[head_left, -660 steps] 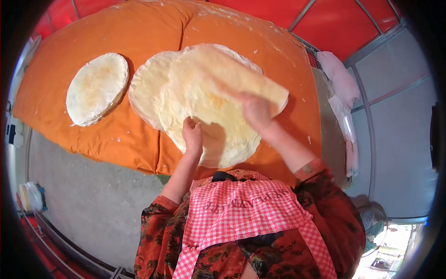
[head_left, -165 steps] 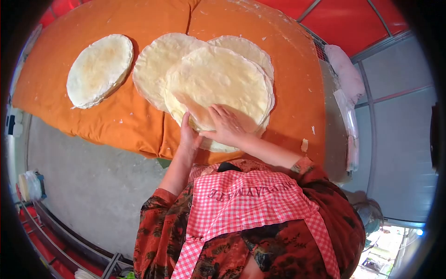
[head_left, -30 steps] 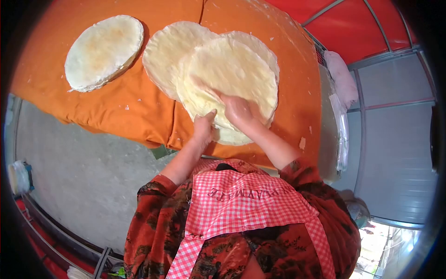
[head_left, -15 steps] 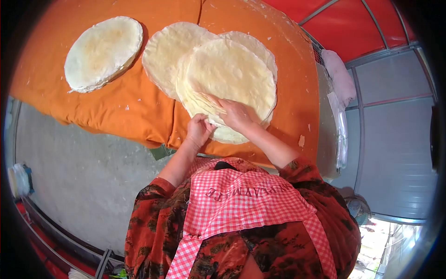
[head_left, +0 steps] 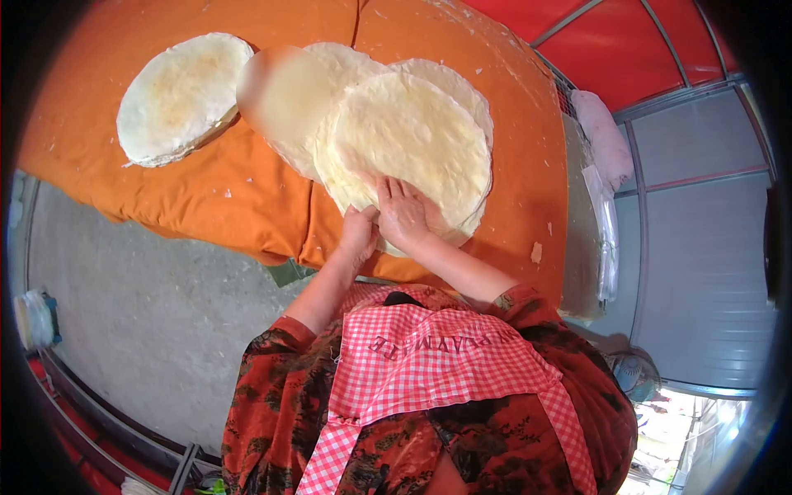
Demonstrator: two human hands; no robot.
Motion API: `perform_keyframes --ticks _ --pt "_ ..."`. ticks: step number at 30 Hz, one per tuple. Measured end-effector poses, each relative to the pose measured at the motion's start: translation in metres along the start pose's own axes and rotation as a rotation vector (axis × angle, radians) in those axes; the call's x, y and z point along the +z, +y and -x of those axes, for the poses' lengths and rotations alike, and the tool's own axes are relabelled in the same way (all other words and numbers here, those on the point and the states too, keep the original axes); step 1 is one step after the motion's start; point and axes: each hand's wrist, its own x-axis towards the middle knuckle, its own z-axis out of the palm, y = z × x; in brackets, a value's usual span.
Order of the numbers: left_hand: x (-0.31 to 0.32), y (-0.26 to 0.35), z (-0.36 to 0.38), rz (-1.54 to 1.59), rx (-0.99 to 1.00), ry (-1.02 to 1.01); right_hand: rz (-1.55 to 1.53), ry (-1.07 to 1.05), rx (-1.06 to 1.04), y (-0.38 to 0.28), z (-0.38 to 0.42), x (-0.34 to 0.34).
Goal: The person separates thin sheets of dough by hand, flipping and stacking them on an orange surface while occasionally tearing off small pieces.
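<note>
Several thin, pale round flatbreads (head_left: 412, 132) lie in an overlapping pile in front of me. My right hand (head_left: 404, 216) rests on the near edge of the top sheet, its fingers stretched out and pointing away from me. Close beside it, my left hand (head_left: 360, 233) has its fingers closed at the pile's lower left rim, pinching the edge of a flatbread. How many layers that pinch takes in is hidden. The two hands almost touch.
Another stack of round flatbreads (head_left: 183, 99) sits at the left on the orange cloth (head_left: 223, 198) covering the table. A blurred patch hides part of the left flatbread. A pink bundle (head_left: 602, 136) and clear plastic (head_left: 606, 239) are beyond the right edge.
My right hand has shifted left and lies flatter on the top sheet. The fanned layers at the lower left rim now look flattened. My left hand stays at the rim.
</note>
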Motion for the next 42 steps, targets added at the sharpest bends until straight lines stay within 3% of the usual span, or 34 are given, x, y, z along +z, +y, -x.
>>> perform_keyframes --ticks 3,9,12,15,21,24,27,28,30,33,34,37,40,42 --pt "0.006 0.006 0.004 0.026 0.011 -0.019 -0.034 0.078 0.010 0.009 0.002 0.008" --pt "0.004 0.002 -0.001 -0.056 -0.022 0.069 -0.273 -0.002 -0.088 0.044 0.003 -0.001" --pt "0.000 -0.006 -0.007 0.019 0.002 0.046 -0.214 0.085 -0.181 0.054 0.024 -0.002" --pt "-0.003 -0.009 -0.009 0.018 0.010 0.031 -0.214 -0.100 -0.089 0.044 0.008 -0.013" --pt "-0.020 -0.016 -0.018 0.051 -0.060 0.004 -0.130 0.000 -0.109 0.031 0.013 0.016" --pt "-0.006 0.011 0.006 0.307 -0.158 -0.211 -0.098 0.045 -0.120 0.036 0.027 0.030" --pt "0.014 0.023 0.018 0.249 -0.215 -0.148 -0.295 -0.067 -0.064 0.041 0.049 -0.011" --pt "0.022 0.022 0.019 0.073 -0.184 -0.086 -0.233 0.161 -0.163 0.051 0.060 -0.014" --pt "0.031 0.020 0.021 -0.272 -0.092 0.043 -0.587 0.136 0.205 0.081 0.087 -0.012" --pt "0.019 0.011 -0.001 -0.276 -0.033 -0.001 -1.277 -0.039 0.910 0.134 0.124 0.003" --pt "0.028 0.017 -0.002 -0.251 -0.061 -0.011 -1.434 -0.204 0.995 0.141 0.132 -0.006" --pt "0.065 0.035 0.006 -0.177 -0.010 0.028 -2.066 -0.278 1.134 0.148 0.132 0.008" --pt "0.056 0.039 -0.002 -0.188 -0.048 0.018 -2.275 0.190 0.821 0.157 0.095 0.012" --pt "0.019 0.032 -0.013 -0.216 -0.036 -0.027 -2.289 0.328 0.853 0.185 0.068 0.031"
